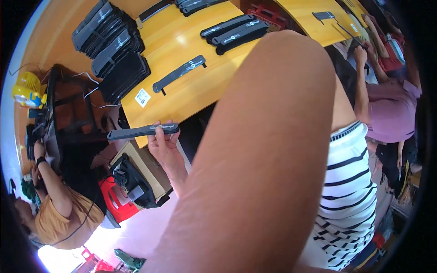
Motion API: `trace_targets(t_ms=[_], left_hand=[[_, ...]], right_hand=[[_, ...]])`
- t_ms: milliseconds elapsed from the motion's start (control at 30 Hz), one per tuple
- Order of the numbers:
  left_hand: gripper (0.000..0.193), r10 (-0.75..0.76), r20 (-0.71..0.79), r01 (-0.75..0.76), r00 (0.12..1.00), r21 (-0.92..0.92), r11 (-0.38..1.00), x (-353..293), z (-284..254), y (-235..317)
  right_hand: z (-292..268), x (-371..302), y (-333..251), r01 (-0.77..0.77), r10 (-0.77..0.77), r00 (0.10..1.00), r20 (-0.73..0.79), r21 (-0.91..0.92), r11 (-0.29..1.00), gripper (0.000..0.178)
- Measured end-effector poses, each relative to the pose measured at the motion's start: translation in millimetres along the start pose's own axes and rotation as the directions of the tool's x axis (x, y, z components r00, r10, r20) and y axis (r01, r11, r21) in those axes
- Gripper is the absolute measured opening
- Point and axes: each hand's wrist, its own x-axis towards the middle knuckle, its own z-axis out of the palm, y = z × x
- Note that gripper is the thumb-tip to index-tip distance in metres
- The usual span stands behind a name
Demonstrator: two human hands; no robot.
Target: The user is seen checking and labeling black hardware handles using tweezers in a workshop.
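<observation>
My left hand [167,148] pinches a long, narrow dark-grey strap [136,132] with pale print near one end, holding it level just off the table's near-left edge. Its wrist disappears behind my bent right arm [264,136], which fills the middle of the view, elbow up; the right hand lies outside the picture. Beyond the held strap, a similar strap [180,73] with small black tabs lies alone on the yellow table [182,102]. Tall stacks of dark straps [109,38] stand at the table's left end, and a smaller pile [236,34] lies farther right.
A white label [142,97] is on the table corner. Below are an open cardboard box [148,170] with a black bag [134,182], and a red stool [116,200]. One co-worker in orange [68,211] sits left; another in pink [391,109] works right. A yellow fan [28,88] stands far left.
</observation>
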Motion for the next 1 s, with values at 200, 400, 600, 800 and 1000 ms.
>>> trace_targets(t_ms=[200, 400, 600, 800, 1000], left_hand=[[0.022, -0.004, -0.028, 0.003, 1.0, -0.034, 0.999, 2, 0, 6], [0.018, 0.107, -0.052, -0.11, 0.993, -0.061, 0.992, 3, 15, 26], [0.019, 0.06, -0.044, -0.062, 0.997, -0.033, 0.998, 9, 26, 36], [0.02, 0.023, 0.023, -0.022, 0.999, -0.048, 0.999, 15, 37, 29], [0.022, 0.049, 0.043, -0.049, 0.998, -0.016, 0.999, 15, 37, 28]], right_hand=[[5, 13, 4, 0.053, -0.054, 0.996, 0.073, 0.018, 0.998, 0.029], [27, -19, 50, -0.444, 0.466, 0.875, -0.134, 0.165, 0.881, 0.018], [44, -83, 78, -0.651, 0.731, 0.671, -0.128, 0.371, 0.662, 0.023], [55, -80, 81, -0.606, 0.689, 0.703, -0.177, 0.356, 0.711, 0.029], [60, -78, 81, -0.622, 0.675, 0.714, -0.186, 0.274, 0.734, 0.031]])
